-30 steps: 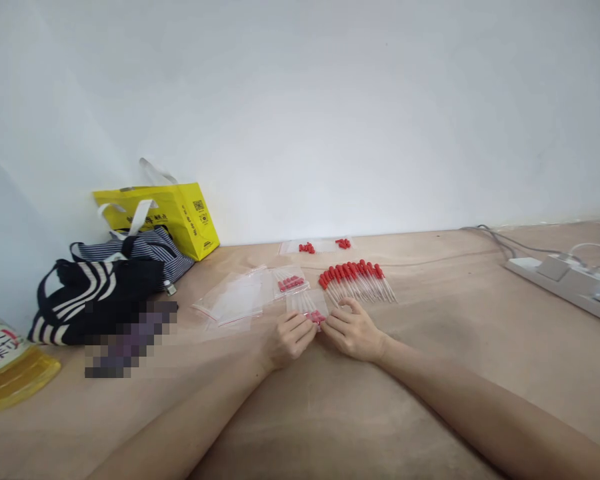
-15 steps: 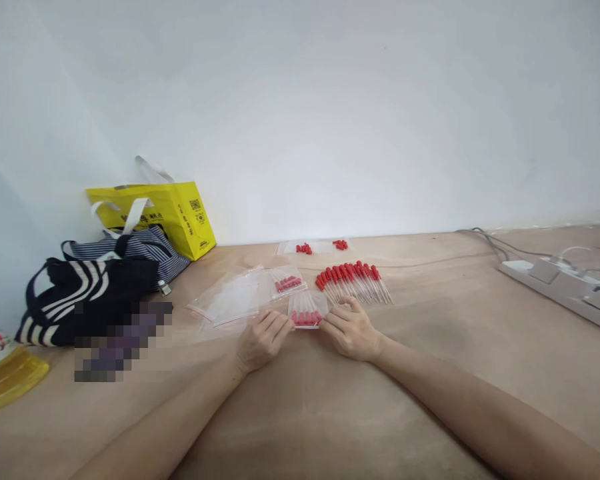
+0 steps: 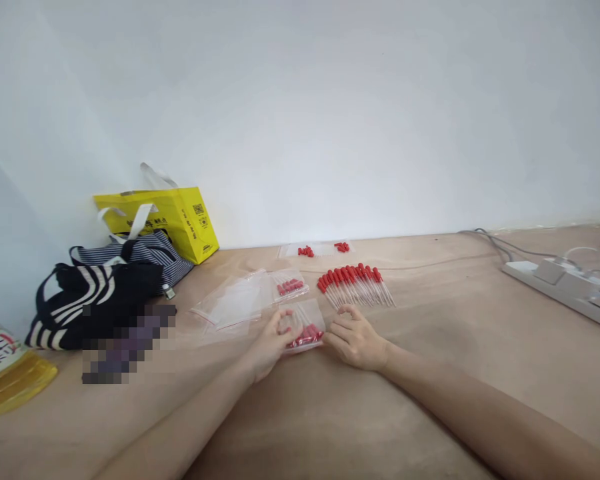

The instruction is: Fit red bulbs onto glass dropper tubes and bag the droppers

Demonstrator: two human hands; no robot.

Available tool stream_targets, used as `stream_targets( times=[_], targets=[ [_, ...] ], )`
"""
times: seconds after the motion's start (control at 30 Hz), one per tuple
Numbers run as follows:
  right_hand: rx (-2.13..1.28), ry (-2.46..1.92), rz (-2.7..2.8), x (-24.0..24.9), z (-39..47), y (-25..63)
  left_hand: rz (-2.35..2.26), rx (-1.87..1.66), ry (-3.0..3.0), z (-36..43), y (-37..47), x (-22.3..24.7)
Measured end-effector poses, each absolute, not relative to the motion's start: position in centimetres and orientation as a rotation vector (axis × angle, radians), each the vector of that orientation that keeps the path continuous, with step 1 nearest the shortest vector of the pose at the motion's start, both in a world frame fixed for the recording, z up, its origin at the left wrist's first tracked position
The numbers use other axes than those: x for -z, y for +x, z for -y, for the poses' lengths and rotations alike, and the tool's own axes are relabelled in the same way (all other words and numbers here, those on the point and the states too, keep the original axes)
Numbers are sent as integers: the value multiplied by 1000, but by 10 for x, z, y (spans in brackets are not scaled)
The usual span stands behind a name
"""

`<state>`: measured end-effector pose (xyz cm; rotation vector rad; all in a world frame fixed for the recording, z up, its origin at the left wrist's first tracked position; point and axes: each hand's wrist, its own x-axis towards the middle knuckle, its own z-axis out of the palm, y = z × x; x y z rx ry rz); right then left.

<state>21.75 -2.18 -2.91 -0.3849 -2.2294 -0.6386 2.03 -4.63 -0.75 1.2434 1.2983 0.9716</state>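
Observation:
A clear zip bag holds several droppers with red rubber bulbs, the bulbs lying toward me at its near edge. My right hand pinches the bag's right near corner, its fingers curled. At the left edge is my left hand, thumb and forefinger apart over the bag's lower left part. Beyond my right hand lies a row of loose droppers, red bulbs pointing away. Behind the left hand, another bag of droppers lies by a stack of flat clear zip bags.
Farther back rest bags with red-bulbed droppers. On the left stand a yellow bag, a striped bag, a black bag and a bottle of yellow liquid. A power strip with cables sits at right.
My left hand has loosened from the bag's near edge, its thumb and forefinger now spread. The bag has tilted slightly and the bulbs in it have bunched together. The right hand stays at its corner.

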Motion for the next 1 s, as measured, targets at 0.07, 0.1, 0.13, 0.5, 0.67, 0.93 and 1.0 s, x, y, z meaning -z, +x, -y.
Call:
stream_targets(
  times=[0.07, 0.1, 0.13, 0.5, 0.67, 0.93, 1.0],
  targets=[
    [537, -378, 2291, 29, 23, 222, -1265, -921, 1215, 54, 22, 7],
    [465, -399, 2327, 29, 24, 225, -1257, -895, 1236, 58, 21, 6],
    [388, -435, 2362, 29, 23, 229, -1255, -870, 1270, 61, 18, 4],
    [-11, -721, 2527, 27, 33, 257, -1571, -1031, 1606, -37, 6, -29],
    [-55, -766, 2512, 26, 37, 266, -1703, -871, 1680, -84, 21, -21],
    [-73, -751, 2530, 25, 35, 263, -2055, -729, 2035, -72, 10, -24],
    [-70, -750, 2531, 26, 34, 263, -2156, -721, 2075, -56, -9, -25]
  ],
)
